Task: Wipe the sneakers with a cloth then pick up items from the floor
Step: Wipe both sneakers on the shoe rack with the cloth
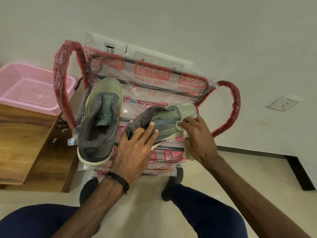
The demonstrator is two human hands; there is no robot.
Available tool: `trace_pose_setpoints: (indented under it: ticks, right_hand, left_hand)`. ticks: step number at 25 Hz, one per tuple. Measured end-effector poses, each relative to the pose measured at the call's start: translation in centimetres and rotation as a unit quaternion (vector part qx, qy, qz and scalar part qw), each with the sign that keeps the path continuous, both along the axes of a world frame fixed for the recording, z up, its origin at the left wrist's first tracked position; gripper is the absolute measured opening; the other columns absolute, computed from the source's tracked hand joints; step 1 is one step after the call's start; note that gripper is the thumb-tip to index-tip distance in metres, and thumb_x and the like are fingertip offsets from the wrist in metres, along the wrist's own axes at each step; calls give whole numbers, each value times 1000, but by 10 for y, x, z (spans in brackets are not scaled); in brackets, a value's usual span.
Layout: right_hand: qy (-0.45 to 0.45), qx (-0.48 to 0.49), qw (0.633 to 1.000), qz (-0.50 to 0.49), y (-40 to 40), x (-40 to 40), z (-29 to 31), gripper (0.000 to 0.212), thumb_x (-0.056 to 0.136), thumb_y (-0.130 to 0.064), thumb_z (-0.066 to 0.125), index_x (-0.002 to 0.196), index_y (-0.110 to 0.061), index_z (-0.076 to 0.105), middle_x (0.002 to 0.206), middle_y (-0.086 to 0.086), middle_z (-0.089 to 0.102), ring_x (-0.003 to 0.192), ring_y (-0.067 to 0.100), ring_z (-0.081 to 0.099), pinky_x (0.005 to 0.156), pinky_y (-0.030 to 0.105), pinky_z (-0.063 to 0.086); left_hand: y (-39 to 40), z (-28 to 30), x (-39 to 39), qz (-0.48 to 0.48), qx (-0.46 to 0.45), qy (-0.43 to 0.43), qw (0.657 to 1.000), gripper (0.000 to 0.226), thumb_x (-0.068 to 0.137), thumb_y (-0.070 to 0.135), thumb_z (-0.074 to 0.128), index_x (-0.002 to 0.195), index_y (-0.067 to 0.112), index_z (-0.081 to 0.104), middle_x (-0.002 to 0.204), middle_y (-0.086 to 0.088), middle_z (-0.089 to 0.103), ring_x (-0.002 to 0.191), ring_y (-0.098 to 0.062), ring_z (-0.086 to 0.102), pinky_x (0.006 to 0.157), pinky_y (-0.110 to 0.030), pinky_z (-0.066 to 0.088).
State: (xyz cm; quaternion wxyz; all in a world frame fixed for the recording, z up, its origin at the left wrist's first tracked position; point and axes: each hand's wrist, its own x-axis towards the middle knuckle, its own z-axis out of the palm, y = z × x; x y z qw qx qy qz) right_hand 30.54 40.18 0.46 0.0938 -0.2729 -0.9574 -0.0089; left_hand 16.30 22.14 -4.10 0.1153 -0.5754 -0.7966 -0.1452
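Observation:
Two grey-green sneakers lie on a plastic-wrapped red chair seat (154,93). The left sneaker (101,117) stands upright, toe pointing away. The right sneaker (171,117) is tipped on its side, toe to the right. My left hand (135,148) holds the right sneaker at its collar, fingers over the side and thumb at the heel. My right hand (197,136) grips a pale cloth (187,154) and presses it against the sneaker's side near the sole. Most of the cloth is hidden under that hand.
A pink perforated basket (34,86) sits on a wooden table (25,138) at the left. The chair's red arms (231,107) curve up on both sides. A white wall with a socket (281,103) is behind. My knees and dark-socked feet (89,189) are on the tiled floor.

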Motion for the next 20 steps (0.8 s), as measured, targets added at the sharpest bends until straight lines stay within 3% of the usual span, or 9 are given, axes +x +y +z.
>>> trace_pose_setpoints:
  ticks: [2,5,9,11,16,20]
  right_hand:
    - [16,-2,999,47,-32,-1,-3,49,76,-3,71,124,-12,67,118,5,66,108,23,55,92,42,53]
    - [6,22,993,114,-40,-1,-3,54,73,-11,78,125,-11,67,119,6,67,105,24,57,87,38,53]
    - [55,-21,996,-70,-10,0,-11,49,78,-15,81,126,-13,67,123,6,65,110,26,56,90,48,55]
    - [58,-35,990,-127,-26,-15,-7,48,81,-14,78,127,-15,66,122,4,63,109,24,53,91,45,54]
    - [11,-28,999,35,-71,-17,5,62,73,-8,79,132,-14,62,125,2,60,106,22,53,88,35,53]
    - [-26,12,1000,-10,-11,-4,3,51,78,-15,81,127,-12,66,122,6,61,104,26,55,87,42,56]
  left_hand:
    - [-2,-1,0,-2,-3,-1,1000,80,64,17,84,139,14,58,150,-9,50,110,-25,51,87,-52,48]
    - [-3,1,0,-4,-11,-5,1000,80,64,16,82,140,14,57,152,-7,48,111,-25,51,88,-53,48]
    - [2,1,1,0,-10,-4,1000,81,64,17,84,141,13,56,151,-9,49,111,-25,49,89,-55,49]
    - [1,0,1,4,-3,-6,1000,83,62,17,86,140,13,57,151,-9,49,111,-25,48,88,-56,49]
    - [-2,1,1,1,-5,-9,1000,86,59,19,88,139,14,57,151,-8,49,110,-24,49,87,-52,48]
    - [2,1,1,0,-9,-4,1000,82,64,19,85,141,15,57,152,-6,48,112,-24,47,89,-55,48]
